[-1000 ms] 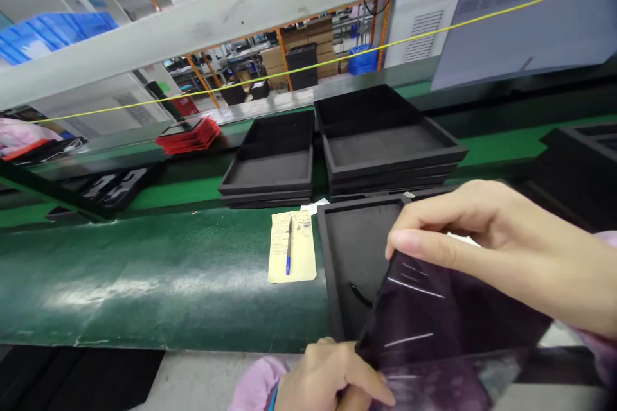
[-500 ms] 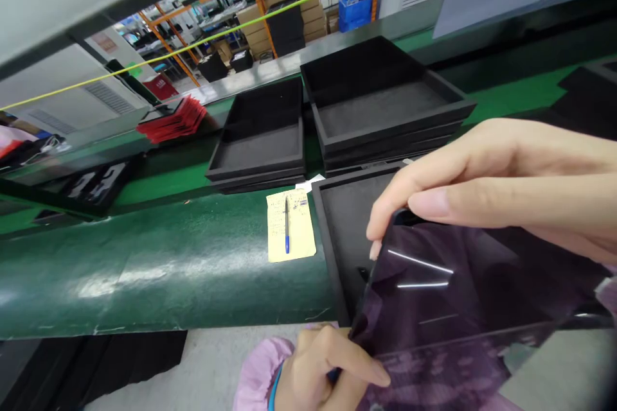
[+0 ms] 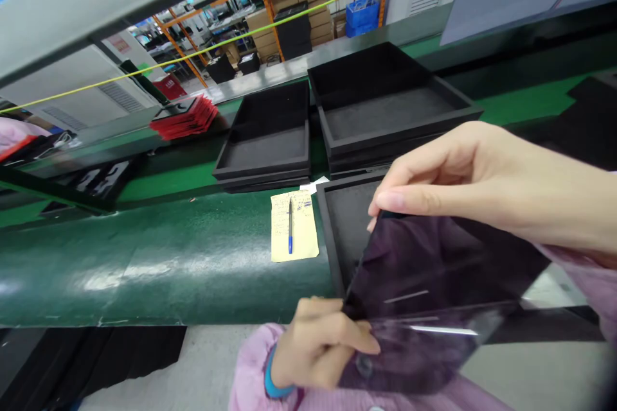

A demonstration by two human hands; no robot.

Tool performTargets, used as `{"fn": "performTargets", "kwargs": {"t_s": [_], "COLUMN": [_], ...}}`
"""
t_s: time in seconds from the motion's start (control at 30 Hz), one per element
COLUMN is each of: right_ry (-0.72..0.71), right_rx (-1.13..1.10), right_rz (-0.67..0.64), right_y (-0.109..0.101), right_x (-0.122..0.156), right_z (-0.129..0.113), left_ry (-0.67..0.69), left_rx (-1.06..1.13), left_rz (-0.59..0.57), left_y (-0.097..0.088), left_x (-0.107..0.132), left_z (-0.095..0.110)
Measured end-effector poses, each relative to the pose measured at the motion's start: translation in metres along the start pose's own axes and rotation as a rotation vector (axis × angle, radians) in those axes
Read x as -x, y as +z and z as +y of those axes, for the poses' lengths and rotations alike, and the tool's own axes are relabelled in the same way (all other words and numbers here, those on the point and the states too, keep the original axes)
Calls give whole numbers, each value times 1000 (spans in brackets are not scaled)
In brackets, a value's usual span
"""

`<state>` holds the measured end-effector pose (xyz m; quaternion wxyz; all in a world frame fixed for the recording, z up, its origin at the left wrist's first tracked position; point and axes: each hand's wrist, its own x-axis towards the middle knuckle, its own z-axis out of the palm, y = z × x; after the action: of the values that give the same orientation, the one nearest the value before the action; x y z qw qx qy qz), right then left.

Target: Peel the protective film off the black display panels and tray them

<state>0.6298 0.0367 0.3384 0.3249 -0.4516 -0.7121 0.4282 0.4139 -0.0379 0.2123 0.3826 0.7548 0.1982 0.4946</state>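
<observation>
A dark, glossy screen panel [image 3: 434, 250], tilted in front of me, has a see-through film [image 3: 434, 347] hanging at its lower side. My left hand [image 3: 328, 343] pinches its lower left corner between thumb and fingers. Along the upper left edge, the thumb and fingers of my right hand [image 3: 434, 173] close on the panel's top corner. Behind it lies a shallow black tray [image 3: 344, 231], partly hidden by the panel and my right hand. Where the panel ends and the film begins is hard to make out.
On the green bench [image 3: 193, 263] lies a yellow note sheet [image 3: 303, 231] with a blue pen [image 3: 290, 241]. Farther back stand a smaller black tray stack [image 3: 265, 174] and a larger black tray stack [image 3: 405, 135]. Red-edged sheets [image 3: 187, 122] are piled at the back left.
My right hand and the panel's upper part have shifted a little left. The panel's tilt and its reflections differ. Both hands still grip it, and the view has shifted slightly.
</observation>
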Motion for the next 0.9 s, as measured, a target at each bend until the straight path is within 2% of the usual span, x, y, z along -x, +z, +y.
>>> {"fn": "performTargets", "kwargs": {"t_s": [0.07,0.2,0.33,0.5,0.67,0.9], "right_ry": [-31,-74,-58,52,38,15], "right_rx": [-22,41,54,3,71,25], "right_rz": [-72,-57,-65,-64,-6,-23], "right_y": [1,3,14,32,40,42], "right_x": [-3,6,27,45,45,51], "right_z": [3,14,19,14,12,13], "left_ry": [-33,-149,-314,-422,-431,-415], "left_rx": [-39,-44,-27,88,132,141], "left_rz": [-123,-388,-596,-655,-658,-684], "left_y": [-25,-77,-109,-119,-117,-118], "left_x": [-13,-37,-52,-54,-48,-46], "left_z": [-5,-5,-3,-2,-3,-8]}}
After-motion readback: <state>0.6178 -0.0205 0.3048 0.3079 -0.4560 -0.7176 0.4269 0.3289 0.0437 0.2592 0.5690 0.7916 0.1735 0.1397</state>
